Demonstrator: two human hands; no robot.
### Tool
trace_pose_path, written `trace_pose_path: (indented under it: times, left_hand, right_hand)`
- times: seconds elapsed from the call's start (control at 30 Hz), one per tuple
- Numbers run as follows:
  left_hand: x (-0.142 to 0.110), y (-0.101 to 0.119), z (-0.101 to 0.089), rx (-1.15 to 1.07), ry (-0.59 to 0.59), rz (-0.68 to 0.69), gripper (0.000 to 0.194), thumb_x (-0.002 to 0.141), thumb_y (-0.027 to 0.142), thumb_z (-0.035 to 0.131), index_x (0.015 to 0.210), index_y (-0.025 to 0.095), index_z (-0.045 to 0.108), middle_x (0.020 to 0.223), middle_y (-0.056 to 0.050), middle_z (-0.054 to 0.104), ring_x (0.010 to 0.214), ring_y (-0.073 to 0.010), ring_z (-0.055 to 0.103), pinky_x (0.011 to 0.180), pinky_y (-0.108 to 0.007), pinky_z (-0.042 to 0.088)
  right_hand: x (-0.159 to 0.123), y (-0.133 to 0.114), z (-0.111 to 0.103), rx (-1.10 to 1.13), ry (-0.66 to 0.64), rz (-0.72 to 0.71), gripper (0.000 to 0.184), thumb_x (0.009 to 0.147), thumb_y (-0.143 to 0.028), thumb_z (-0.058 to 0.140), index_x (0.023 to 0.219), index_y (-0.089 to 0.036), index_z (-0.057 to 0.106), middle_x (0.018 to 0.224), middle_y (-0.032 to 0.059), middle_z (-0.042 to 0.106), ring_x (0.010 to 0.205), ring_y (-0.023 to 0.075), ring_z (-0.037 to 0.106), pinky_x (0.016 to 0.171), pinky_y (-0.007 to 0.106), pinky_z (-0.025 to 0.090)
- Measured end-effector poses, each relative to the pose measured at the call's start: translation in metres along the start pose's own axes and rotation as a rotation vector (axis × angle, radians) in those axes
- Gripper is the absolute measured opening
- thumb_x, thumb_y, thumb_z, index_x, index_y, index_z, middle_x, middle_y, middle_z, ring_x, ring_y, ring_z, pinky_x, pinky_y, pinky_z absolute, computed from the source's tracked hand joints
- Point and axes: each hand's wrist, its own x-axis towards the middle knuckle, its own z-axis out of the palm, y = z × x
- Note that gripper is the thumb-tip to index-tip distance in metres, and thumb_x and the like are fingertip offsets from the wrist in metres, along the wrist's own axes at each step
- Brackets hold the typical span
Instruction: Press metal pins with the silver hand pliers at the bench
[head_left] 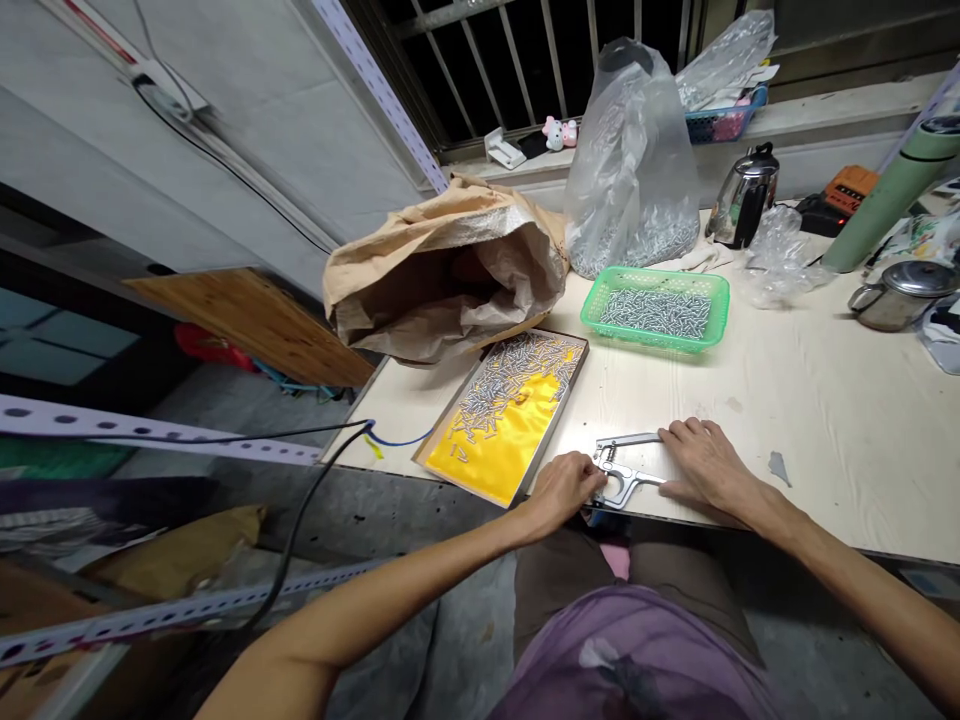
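A silver plier-like hand tool with two long handles, a coil spring and a round opening lies near the table's front edge. My left hand is closed at the tool's head end; whether a small part is in its fingertips I cannot make out. My right hand is wrapped around the ends of both handles, which stand apart. Left of the tool is a shallow box with yellow cloth and many small silver metal pins. A green plastic basket beyond my hands holds more such pins.
An open brown paper sack stands behind the box. Behind the basket is a clear plastic bag with metal pins. A kettle, a green flask and a metal mug stand at right. A black cable hangs off the left edge.
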Motion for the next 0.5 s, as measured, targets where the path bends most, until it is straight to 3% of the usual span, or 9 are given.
trace_pose_path:
  times: [0.07,0.2,0.37,0.5]
  left_hand:
    - [0.001,0.008,0.005,0.149,0.116,0.225,0.017,0.083,0.033,0.058,0.085,0.017,0.062,0.087,-0.004,0.062,0.084,-0.0182,0.056,0.07,-0.026,0.043]
    - [0.02,0.028,0.018,0.35,0.121,0.551,0.032,0.083,0.032,0.06,0.11,0.017,0.05,0.109,-0.01,0.056,0.102,-0.0248,0.049,0.083,-0.037,0.045]
    - [0.044,0.036,0.024,0.432,0.069,0.669,0.04,0.083,0.037,0.06,0.113,0.013,0.047,0.107,-0.011,0.055,0.098,-0.0252,0.048,0.083,-0.038,0.044]
    - [0.049,0.033,0.024,0.414,0.066,0.652,0.032,0.085,0.042,0.057,0.101,0.015,0.054,0.098,-0.008,0.056,0.093,-0.0228,0.049,0.077,-0.034,0.043]
  right_hand:
    - [-0.001,-0.002,0.0,-0.004,-0.008,-0.003,0.052,0.068,-0.042,0.073,0.106,-0.012,0.057,0.102,0.0116,0.06,0.096,0.0271,0.051,0.083,0.04,0.036]
    - [-0.003,-0.005,0.001,-0.022,-0.001,-0.001,0.046,0.072,-0.04,0.071,0.106,-0.012,0.057,0.1,0.0114,0.061,0.095,0.0269,0.051,0.081,0.039,0.037]
    - [-0.004,-0.007,0.004,-0.011,0.007,0.0,0.05,0.07,-0.039,0.074,0.109,-0.011,0.057,0.099,0.0104,0.061,0.091,0.0252,0.052,0.075,0.035,0.038]
    - [-0.001,-0.01,0.007,-0.032,0.016,0.024,0.025,0.079,-0.026,0.067,0.098,-0.012,0.061,0.091,0.0092,0.061,0.087,0.0228,0.054,0.071,0.032,0.039]
